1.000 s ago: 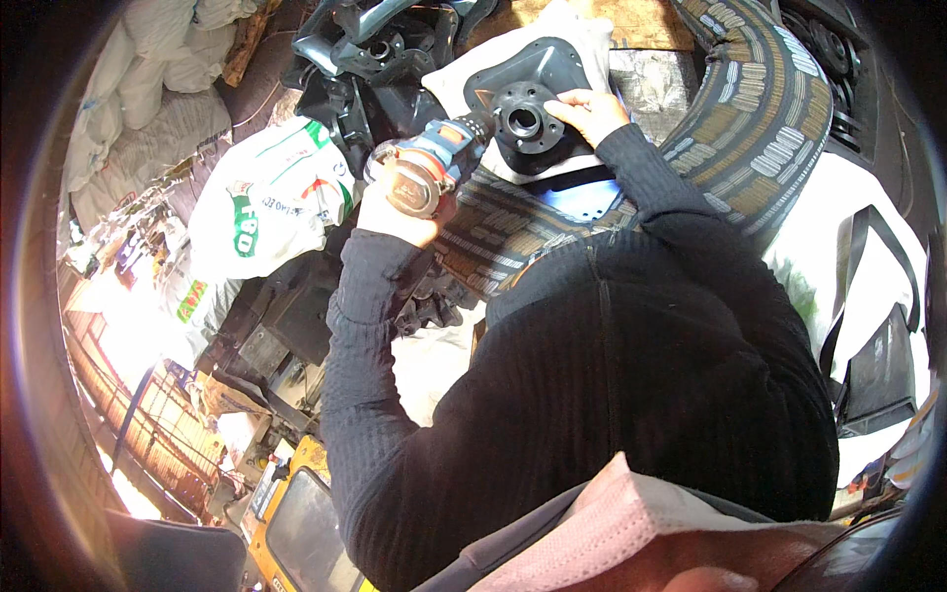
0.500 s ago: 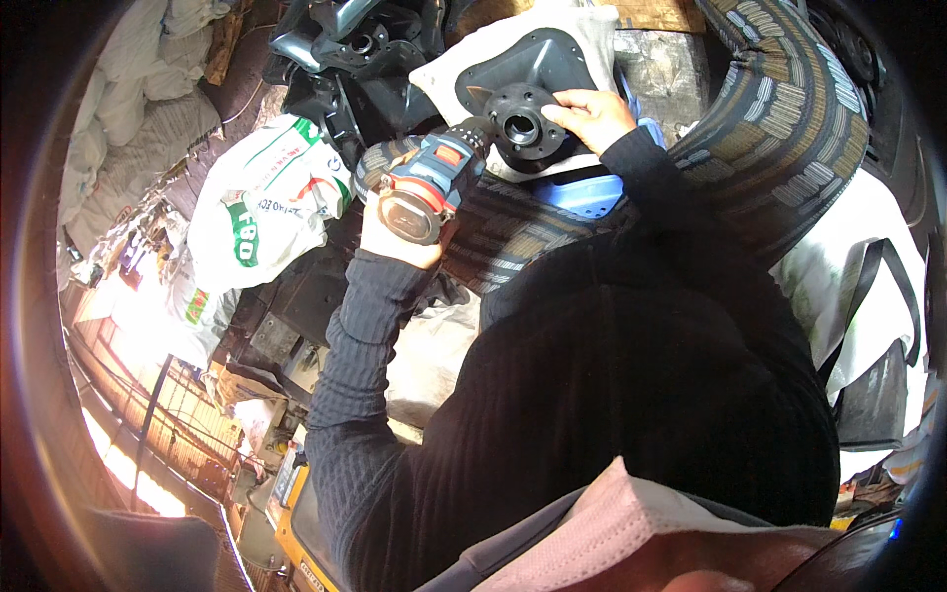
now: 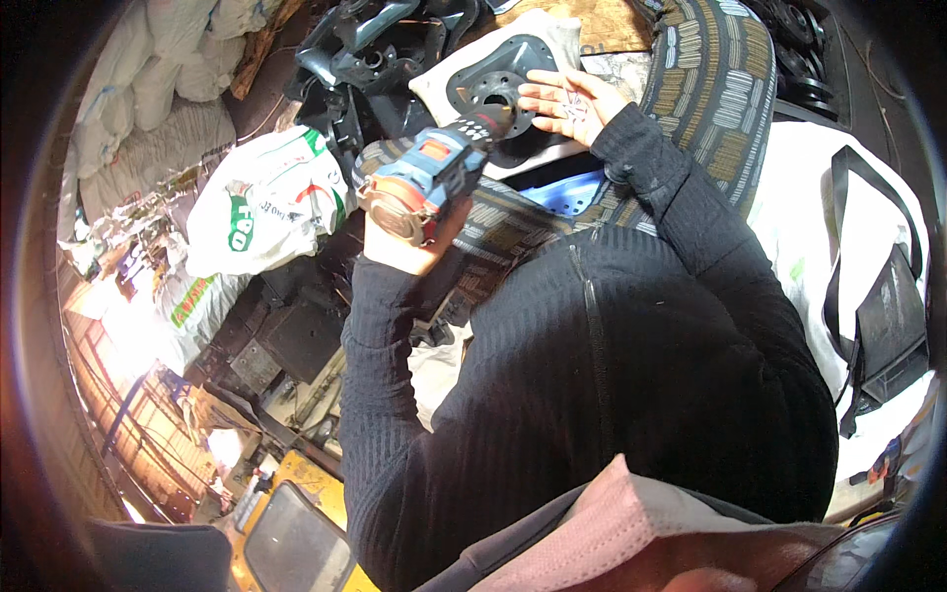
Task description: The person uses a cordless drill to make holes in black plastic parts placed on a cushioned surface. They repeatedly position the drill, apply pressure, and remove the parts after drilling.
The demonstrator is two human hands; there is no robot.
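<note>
A blue and black cordless drill (image 3: 434, 168) with a red band is gripped in my left hand (image 3: 400, 254), fingers wrapped round it. Its black chuck points up and right, over a round black part with holes (image 3: 483, 87) set on a broad black plate. That plate rests on a white padded sack (image 3: 564, 35). Just right of the round part, my right hand (image 3: 582, 111) is turned palm up, fingers stretched out. Several small pinkish-silver pieces, apparently screws, lie on its palm. The drill hides the lower left of the round part.
Below the sack is a blue perforated piece (image 3: 564, 192). A thick patterned fabric ring (image 3: 705, 84) curves round the work. More black molded parts (image 3: 370, 49) are piled at far left. White plastic bags (image 3: 266, 202) lie left; a white bag with black straps (image 3: 804, 217) stands right.
My right hand has let go of the round part and turned palm up with its fingers out, showing small pieces. The drill has tipped slightly, its chuck now over the round part.
</note>
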